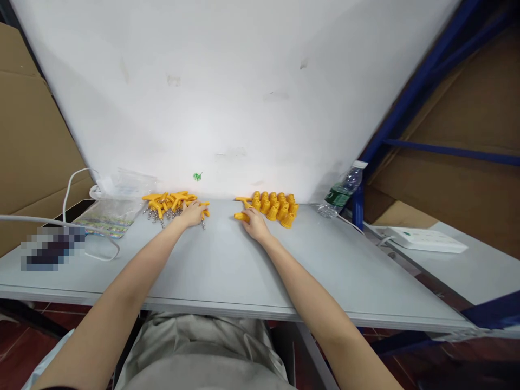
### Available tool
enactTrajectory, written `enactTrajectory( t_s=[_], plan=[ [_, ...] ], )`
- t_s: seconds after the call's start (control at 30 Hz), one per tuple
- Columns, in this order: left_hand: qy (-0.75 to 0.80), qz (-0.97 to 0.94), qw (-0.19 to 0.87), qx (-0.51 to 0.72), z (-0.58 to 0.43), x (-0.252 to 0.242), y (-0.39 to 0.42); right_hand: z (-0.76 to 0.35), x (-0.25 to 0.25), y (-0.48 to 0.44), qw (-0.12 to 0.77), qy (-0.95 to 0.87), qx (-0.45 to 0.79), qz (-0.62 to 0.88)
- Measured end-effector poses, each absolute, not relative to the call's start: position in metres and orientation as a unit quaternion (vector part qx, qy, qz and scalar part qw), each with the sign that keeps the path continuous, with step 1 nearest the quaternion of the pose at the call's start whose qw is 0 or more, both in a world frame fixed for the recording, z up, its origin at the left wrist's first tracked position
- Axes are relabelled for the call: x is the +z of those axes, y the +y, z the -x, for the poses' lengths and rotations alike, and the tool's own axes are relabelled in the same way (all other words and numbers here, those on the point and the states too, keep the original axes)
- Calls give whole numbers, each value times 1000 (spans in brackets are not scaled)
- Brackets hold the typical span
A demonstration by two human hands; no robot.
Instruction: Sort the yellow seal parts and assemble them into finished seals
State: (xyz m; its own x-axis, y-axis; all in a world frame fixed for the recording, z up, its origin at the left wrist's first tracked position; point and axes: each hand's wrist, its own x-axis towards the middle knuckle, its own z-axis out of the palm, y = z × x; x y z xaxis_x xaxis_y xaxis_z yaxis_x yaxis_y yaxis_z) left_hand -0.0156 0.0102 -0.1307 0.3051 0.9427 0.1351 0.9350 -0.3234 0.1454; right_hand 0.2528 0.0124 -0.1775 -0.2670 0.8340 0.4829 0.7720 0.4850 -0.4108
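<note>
My left hand (192,213) reaches to the right end of a pile of yellow T-handled corkscrews (156,203) with metal spirals. Its fingers are closed around one yellow corkscrew (205,208), whose spiral points down. My right hand (255,223) is closed around a yellow tube-shaped piece (240,216), partly covered by the fingers. Just beyond those fingers is a yellow T-shaped handle (244,199); whether it is also held cannot be made out. Right beside this hand, several yellow flared sleeves (273,210) stand upright in rows.
A grey table (227,271) meets a white wall panel (244,108). Clear plastic bags (108,214), a dark flat device (75,210) and a white cable (65,195) lie left. At right, a water bottle (343,189) leans near a blue frame (358,208), with a white power strip (424,239) beyond.
</note>
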Motion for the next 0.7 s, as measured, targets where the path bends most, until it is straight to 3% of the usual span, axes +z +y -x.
enactTrajectory(
  t_s=[0.2, 0.37, 0.53, 0.7],
  plan=[
    [571, -818, -8, 70, 15, -124, 18, -249, -172, 5, 301, -785, 50, 539],
    [566, -815, -30, 121, 18, -124, 17, -248, -170, 4, 310, -781, 72, 537],
    [605, -745, 2, 280, 25, -124, 18, -247, -172, 5, 331, -776, 84, 531],
    [580, -639, 128, 488, 23, -125, 12, -247, -175, 7, 348, -764, 106, 533]
  ],
)
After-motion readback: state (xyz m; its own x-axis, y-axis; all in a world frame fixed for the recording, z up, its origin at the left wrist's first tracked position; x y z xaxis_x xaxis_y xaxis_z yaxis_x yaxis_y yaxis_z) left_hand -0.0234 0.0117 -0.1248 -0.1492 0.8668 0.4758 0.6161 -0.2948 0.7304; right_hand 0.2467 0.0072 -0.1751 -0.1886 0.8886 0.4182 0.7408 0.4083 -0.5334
